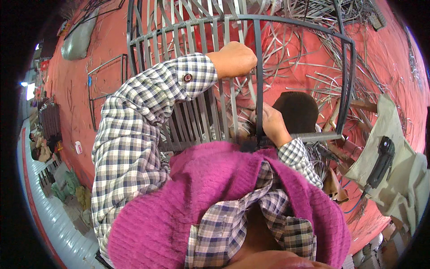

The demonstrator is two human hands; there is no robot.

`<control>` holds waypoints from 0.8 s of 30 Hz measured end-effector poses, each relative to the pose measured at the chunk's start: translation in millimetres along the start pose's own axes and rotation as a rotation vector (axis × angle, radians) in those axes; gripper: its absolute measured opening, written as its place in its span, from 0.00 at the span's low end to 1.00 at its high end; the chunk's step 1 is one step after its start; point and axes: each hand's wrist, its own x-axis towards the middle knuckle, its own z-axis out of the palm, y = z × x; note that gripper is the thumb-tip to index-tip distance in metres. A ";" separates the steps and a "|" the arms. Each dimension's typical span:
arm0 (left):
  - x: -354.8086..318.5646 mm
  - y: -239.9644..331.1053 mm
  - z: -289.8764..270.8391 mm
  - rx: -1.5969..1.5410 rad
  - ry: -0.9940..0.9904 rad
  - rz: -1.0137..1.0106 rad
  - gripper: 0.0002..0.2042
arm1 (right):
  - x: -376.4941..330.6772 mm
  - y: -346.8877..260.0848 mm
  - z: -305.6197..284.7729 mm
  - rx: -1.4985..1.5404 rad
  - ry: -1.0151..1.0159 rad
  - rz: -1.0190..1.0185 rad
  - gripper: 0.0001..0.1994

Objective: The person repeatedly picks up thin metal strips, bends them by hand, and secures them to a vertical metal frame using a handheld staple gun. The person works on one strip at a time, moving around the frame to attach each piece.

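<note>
Strips [234,110], flat, grey and glossy, across a dark slim-barred frame [258,40]

Strips [233,107] across frame [259,89], tool [380,165] on cloth [405,168]

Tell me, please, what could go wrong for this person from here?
The left hand and right hand are bare and close to the thin strips on the frame, so an edge might scratch the skin.
The loose strips lie in a messy pile; someone could trip on them.
</note>
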 end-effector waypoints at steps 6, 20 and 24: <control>-15.3 28.4 17.4 0.093 -0.015 0.061 0.04 | -84.8 -2.0 -29.5 -0.760 -0.025 -0.231 0.24; -16.5 78.2 33.2 0.144 -0.235 -0.009 0.07 | -47.2 12.4 -28.8 -0.542 0.481 -0.531 0.13; -14.5 77.1 35.9 0.107 -0.211 -0.035 0.07 | -66.2 28.0 2.8 0.370 0.349 0.044 0.12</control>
